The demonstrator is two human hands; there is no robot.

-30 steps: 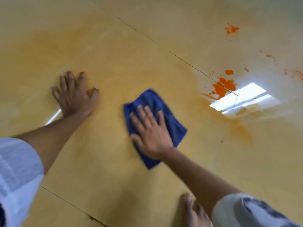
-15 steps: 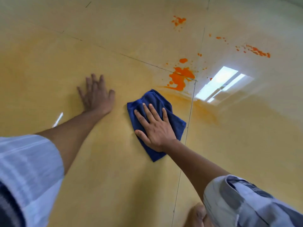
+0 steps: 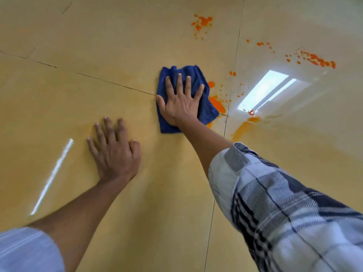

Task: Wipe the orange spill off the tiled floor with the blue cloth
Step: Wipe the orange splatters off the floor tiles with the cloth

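Observation:
My right hand (image 3: pixel 181 102) lies flat with fingers spread on the blue cloth (image 3: pixel 207 111), pressing it to the tiled floor (image 3: pixel 98 46). The cloth's right edge touches the nearest orange spill (image 3: pixel 218 105), which shows just beyond it. More orange splatter (image 3: pixel 203 23) lies farther up, and another streak (image 3: pixel 318 60) sits at the upper right. An orange smear (image 3: pixel 243 127) trails below a bright reflection. My left hand (image 3: pixel 115 152) rests palm down on the floor, below and left of the cloth, holding nothing.
The glossy yellowish tiles meet at dark grout lines (image 3: pixel 231 75). A bright window reflection (image 3: pixel 265 91) lies right of the cloth and a thin glare streak (image 3: pixel 53 175) at the left. My plaid sleeve (image 3: pixel 284 205) fills the lower right.
My right hand has pushed the cloth forward and to the right, up to the nearest orange spill and over part of it. My left hand stays planted on the floor.

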